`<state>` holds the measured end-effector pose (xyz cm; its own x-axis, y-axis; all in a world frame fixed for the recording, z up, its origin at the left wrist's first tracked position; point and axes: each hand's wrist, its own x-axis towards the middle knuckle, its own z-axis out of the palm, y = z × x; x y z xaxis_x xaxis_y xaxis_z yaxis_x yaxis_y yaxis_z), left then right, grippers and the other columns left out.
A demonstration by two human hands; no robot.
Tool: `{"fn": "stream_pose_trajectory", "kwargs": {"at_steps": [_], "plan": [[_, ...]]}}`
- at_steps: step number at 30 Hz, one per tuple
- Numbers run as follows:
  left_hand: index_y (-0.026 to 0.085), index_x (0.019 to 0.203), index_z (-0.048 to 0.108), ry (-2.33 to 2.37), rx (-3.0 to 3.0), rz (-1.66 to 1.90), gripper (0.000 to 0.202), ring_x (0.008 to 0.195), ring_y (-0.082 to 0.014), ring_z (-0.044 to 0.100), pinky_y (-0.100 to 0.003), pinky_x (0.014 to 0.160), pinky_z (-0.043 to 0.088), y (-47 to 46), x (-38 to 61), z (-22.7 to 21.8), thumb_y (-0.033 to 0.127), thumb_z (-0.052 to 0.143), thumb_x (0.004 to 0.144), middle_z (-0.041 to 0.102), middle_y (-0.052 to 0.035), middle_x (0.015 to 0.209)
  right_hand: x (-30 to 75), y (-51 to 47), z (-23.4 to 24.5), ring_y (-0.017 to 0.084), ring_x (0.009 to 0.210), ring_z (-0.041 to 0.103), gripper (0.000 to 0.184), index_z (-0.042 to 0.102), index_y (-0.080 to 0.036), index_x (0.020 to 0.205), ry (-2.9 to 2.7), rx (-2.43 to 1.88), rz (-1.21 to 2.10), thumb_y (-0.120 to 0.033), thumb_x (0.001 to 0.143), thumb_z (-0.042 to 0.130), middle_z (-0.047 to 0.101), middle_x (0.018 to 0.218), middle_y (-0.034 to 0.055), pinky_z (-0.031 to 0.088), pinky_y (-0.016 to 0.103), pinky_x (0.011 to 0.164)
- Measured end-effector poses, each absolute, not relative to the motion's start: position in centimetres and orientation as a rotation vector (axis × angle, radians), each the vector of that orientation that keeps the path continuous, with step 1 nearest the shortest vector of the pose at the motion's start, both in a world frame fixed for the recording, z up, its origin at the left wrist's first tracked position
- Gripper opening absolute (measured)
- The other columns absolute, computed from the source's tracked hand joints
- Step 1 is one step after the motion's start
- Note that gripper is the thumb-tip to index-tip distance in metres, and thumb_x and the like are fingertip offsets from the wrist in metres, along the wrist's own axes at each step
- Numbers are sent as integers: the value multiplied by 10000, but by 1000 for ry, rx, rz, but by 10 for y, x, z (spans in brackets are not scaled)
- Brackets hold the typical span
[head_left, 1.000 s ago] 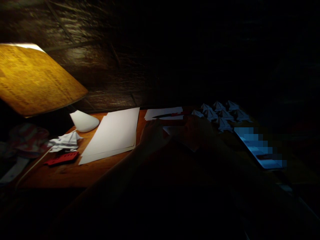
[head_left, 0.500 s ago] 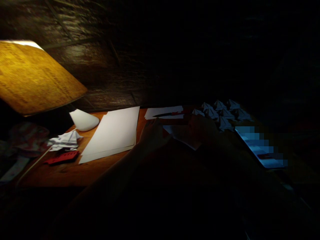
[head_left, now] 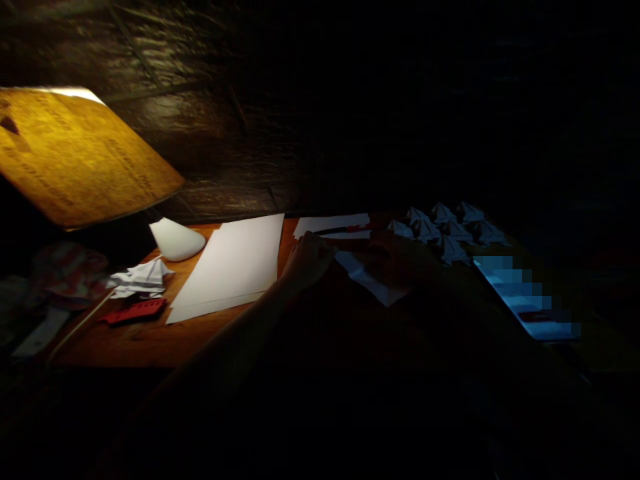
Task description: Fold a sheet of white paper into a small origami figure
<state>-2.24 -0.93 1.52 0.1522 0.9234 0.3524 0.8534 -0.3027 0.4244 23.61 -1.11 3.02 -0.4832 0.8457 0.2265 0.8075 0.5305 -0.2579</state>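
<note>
A small white sheet of paper (head_left: 373, 283) with a crease lies tilted between my hands, above the dark middle of the wooden table. My left hand (head_left: 310, 259) is bent, its fingertips closed at the sheet's upper left corner. Over the sheet's right part is my right hand (head_left: 403, 257), in deep shadow; its fingers look curled onto the paper, though their tips hardly show. Just behind the hands, a knife with a red handle (head_left: 356, 229) rests on a short stack of cut paper (head_left: 310, 225).
Larger white sheets (head_left: 235, 260) lie left. Several folded paper shapes (head_left: 455, 230) stand at the back right, beside a lit phone (head_left: 520, 300). Far left are a lamp base (head_left: 177, 240), a crumpled printed paper (head_left: 143, 277), a red object (head_left: 135, 311) and a yellow shade (head_left: 85, 160).
The small sheet has turned and shows a crease more clearly. My left hand has risen slightly with its fingers drawn together. The whole view has shifted a little.
</note>
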Motion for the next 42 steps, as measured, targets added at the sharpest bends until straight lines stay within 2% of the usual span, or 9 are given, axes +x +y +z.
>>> {"fn": "stream_pose_trajectory", "kwargs": {"at_steps": [5,9,13,21,24,28,32,36,42], "plan": [[192,1071,578,1741,2032,1157,217,1113,-247,568,-436,952,501,-1,-23,6,359,566,933,531,-110,1210,236,-13,42,210,978,672,252,730,-222,1089,-2441,-1403,184,-325,962,538,726,1181,81,454,284,775],[193,1093,544,1622,1849,1347,291,1145,-234,569,-413,992,492,2,-20,4,396,615,898,544,-115,1234,234,-11,43,219,893,687,266,755,-208,1036,-2285,-1450,192,-296,954,518,768,1023,83,428,286,712],[174,1160,533,1288,1547,1367,441,1067,-231,639,-400,925,529,0,-11,7,376,704,808,626,-123,1221,231,-6,38,208,813,680,279,768,-162,1032,-2107,-1326,338,-292,929,543,777,969,99,434,285,702],[131,949,655,969,1240,1227,388,869,-262,713,-385,790,558,-10,-1,11,292,821,637,747,-85,925,228,-5,36,189,745,653,254,756,-141,899,-2013,-1191,616,-324,892,579,757,859,63,453,290,686],[146,905,669,1065,1283,1208,336,846,-275,712,-388,737,561,-14,0,11,319,821,661,744,-77,860,226,-10,39,207,860,677,219,759,-153,968,-2073,-1109,636,-289,854,632,767,970,66,485,308,775],[167,888,685,1148,1364,1172,241,864,-270,713,-375,717,568,-14,0,11,268,782,692,738,-65,843,222,-27,50,235,1009,687,318,742,-165,1131,-2070,-1051,761,-296,856,651,755,1130,102,509,352,883],[162,935,700,1123,1400,1165,319,860,-251,716,-362,735,574,-9,0,10,211,795,635,754,-65,901,216,-36,55,246,956,708,342,738,-179,1152,-2059,-982,956,-341,860,663,765,1113,101,539,361,836],[150,936,700,1132,1581,1075,346,822,-239,703,-363,737,566,-12,1,10,267,828,636,752,-71,901,215,-26,45,238,870,700,318,757,-149,1088,-2042,-1064,752,-314,820,707,774,1028,108,538,343,768],[157,949,684,1069,1673,1036,355,779,-212,679,-332,695,550,-18,3,12,287,830,652,738,-53,881,225,-1,28,229,888,704,230,782,-151,1006,-1908,-1177,669,-226,811,686,780,1014,99,532,371,841]]}}
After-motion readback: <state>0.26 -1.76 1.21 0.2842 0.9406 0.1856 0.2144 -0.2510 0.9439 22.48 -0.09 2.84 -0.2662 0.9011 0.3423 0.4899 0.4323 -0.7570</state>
